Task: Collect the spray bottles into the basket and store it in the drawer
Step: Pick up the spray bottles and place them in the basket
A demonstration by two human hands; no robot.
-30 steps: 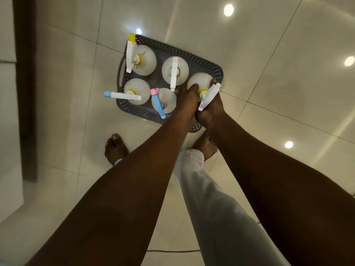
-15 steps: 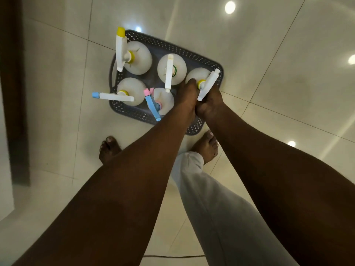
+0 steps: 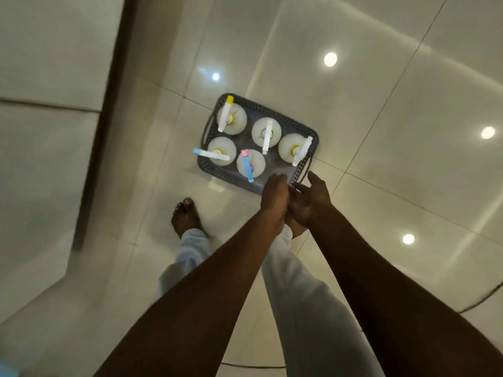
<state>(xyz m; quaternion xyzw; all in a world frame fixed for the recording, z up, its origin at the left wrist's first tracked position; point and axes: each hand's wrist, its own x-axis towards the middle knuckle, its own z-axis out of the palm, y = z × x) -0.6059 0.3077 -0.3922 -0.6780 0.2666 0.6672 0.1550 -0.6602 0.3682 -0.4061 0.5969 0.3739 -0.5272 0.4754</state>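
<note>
A dark grey perforated basket (image 3: pixel 217 174) stands on the tiled floor ahead of me. Several white spray bottles stand upright inside it. One has a yellow-tipped nozzle (image 3: pixel 236 123), one a blue tip (image 3: pixel 217 148), one a pink and blue head (image 3: pixel 251 163), and a plain white one (image 3: pixel 289 148) sits at the right end. My left hand (image 3: pixel 275 198) hovers at the basket's near right corner, fingers loose and holding nothing. Beside it, my right hand (image 3: pixel 313 200) is open with the thumb raised, just short of the rim.
My bare foot (image 3: pixel 185 216) and white trouser legs (image 3: pixel 307 295) are below the basket. A dark vertical panel edge (image 3: pixel 109 104) runs down the left. A thin dark cable (image 3: pixel 484 303) lies on the glossy floor at the right.
Both hands have let go of the rightmost bottle and drawn back towards me. The basket now looks smaller and farther away.
</note>
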